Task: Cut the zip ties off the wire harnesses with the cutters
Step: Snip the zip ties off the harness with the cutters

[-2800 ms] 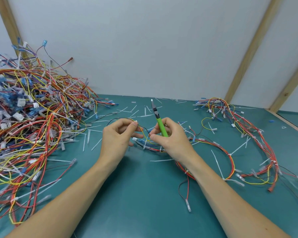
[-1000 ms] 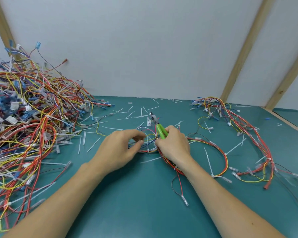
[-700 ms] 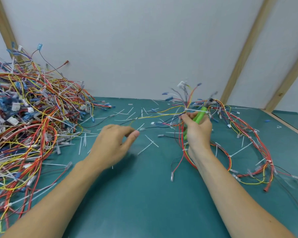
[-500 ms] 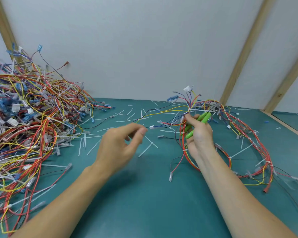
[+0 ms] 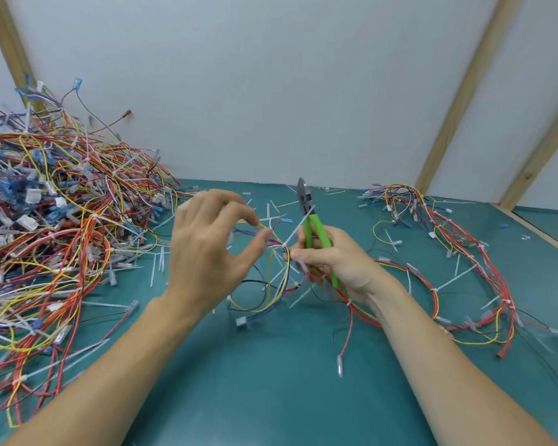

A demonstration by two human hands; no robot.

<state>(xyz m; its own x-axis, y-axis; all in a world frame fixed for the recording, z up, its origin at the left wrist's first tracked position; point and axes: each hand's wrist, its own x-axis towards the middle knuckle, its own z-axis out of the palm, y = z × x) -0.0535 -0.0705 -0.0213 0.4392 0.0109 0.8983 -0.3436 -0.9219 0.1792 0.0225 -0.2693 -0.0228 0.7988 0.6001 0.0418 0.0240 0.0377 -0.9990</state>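
My right hand (image 5: 339, 262) grips the green-handled cutters (image 5: 313, 226), jaws pointing up, and its fingertips also pinch a wire harness (image 5: 279, 278) of yellow, blue and red wires. A white zip tie (image 5: 295, 231) sticks up from the bundle right at those fingertips. My left hand (image 5: 207, 249) is raised beside it, thumb and forefinger curled around the harness wires just left of the tie. The rest of the harness hangs down to the green table (image 5: 255, 381).
A big tangled heap of harnesses (image 5: 45, 226) fills the left side. Another long red and yellow harness (image 5: 458, 268) loops on the right. Cut white tie scraps (image 5: 157, 268) litter the table. A white wall with wooden struts (image 5: 458, 98) stands behind.
My right hand has come back from the right towards the centre with the cutters and the harness, the cutters now upright. My left hand has risen and closed in on the wires.
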